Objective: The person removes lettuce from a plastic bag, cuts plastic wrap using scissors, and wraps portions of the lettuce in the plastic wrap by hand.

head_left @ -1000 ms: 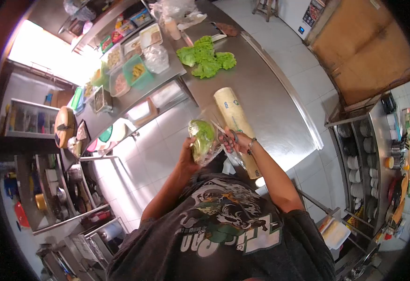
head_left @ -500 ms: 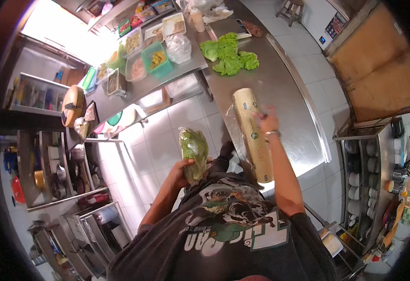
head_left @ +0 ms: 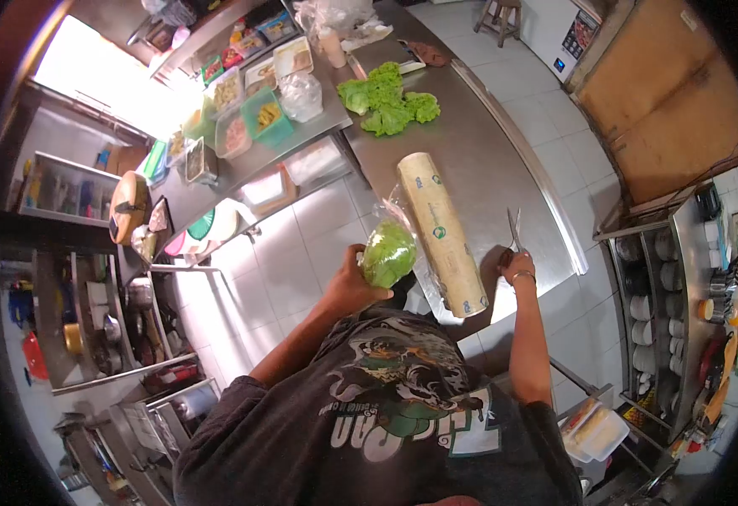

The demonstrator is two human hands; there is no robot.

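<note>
Upside-down lettering (head_left: 424, 434) on the shirt (head_left: 301, 451) includes a T (head_left: 475, 442); blue print (head_left: 440, 233) on the wrap roll (head_left: 446, 250) is illegible.

Head cam, fwd/down, wide, abv counter (head_left: 480, 162)

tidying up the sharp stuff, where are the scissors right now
In the head view, the scissors are right of centre, over the near end of the table, to the right of the roll, at the right hand.

White light pours in upper left, burning out what seems a window (head_left: 95, 84); glare flares off the steel table (head_left: 517, 299), left-hand shelves (head_left: 124, 371) sink dim, edges bow into black.
</note>
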